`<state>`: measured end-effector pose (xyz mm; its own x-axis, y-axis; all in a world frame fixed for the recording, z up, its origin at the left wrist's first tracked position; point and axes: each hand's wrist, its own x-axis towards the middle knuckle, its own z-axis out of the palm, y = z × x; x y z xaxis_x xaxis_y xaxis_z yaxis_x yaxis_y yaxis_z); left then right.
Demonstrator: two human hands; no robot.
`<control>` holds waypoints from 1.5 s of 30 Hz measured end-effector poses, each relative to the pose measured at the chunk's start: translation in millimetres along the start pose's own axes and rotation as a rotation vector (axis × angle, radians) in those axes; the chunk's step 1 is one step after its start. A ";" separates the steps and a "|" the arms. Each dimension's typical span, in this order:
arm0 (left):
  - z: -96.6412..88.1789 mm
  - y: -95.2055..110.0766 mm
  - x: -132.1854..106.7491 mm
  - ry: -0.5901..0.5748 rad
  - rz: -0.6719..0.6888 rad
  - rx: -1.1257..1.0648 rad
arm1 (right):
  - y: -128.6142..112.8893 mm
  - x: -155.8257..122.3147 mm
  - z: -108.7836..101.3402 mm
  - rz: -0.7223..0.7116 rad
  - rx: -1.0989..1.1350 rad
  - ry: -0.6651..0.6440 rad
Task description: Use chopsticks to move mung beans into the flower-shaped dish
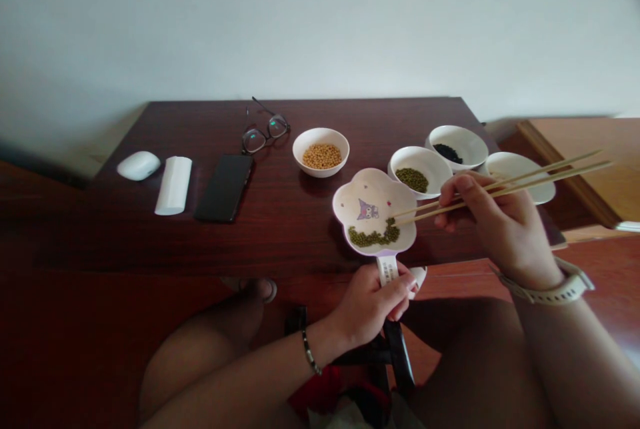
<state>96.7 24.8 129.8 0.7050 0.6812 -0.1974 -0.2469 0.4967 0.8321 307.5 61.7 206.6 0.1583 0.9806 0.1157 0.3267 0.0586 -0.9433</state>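
Observation:
My left hand (pixel 373 302) is closed around the handle of a flower-shaped bowl (pixel 367 189) with a cartoon figure printed inside. Green mung beans (pixel 373 237) lie along the near side of that bowl. A pair of chopsticks (pixel 540 175) is gripped in my right hand (pixel 495 222), and their tips reach in among the beans at the bowl's right side. Whether a bean is pinched between the tips is too small to tell. Just behind stands a white bowl (pixel 440 165) with more mung beans (pixel 411 179). Part of another white bowl (pixel 543 190) is hidden by my right hand.
At the back right, a white bowl (pixel 470 139) holds black beans (pixel 447 153). Yellow soybeans (pixel 322 156) fill part of a bowl (pixel 321 134) mid-table. Further left lie glasses (pixel 265 137), a black phone (pixel 225 187), a white case (pixel 173 185) and a white mouse (pixel 139 165).

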 end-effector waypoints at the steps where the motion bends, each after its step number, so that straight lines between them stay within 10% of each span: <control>1: -0.2 -0.4 0.1 0.000 -0.001 0.004 | 0.0 -0.1 0.1 0.004 0.001 0.000; 23: -1.0 1.1 -0.4 -0.012 0.007 0.001 | 2.7 5.2 3.2 0.022 0.252 0.246; 34: -1.4 2.0 -2.1 -0.006 0.001 -0.009 | 23.9 33.7 -15.4 -0.222 0.313 0.717; 45: -2.2 -1.7 -0.3 -0.008 0.025 -0.010 | 10.0 11.6 -6.6 0.056 0.214 0.164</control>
<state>95.4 24.9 127.3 0.7041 0.6889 -0.1722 -0.2714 0.4851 0.8313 318.8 72.5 200.6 0.3247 0.9411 0.0942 0.1120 0.0606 -0.9919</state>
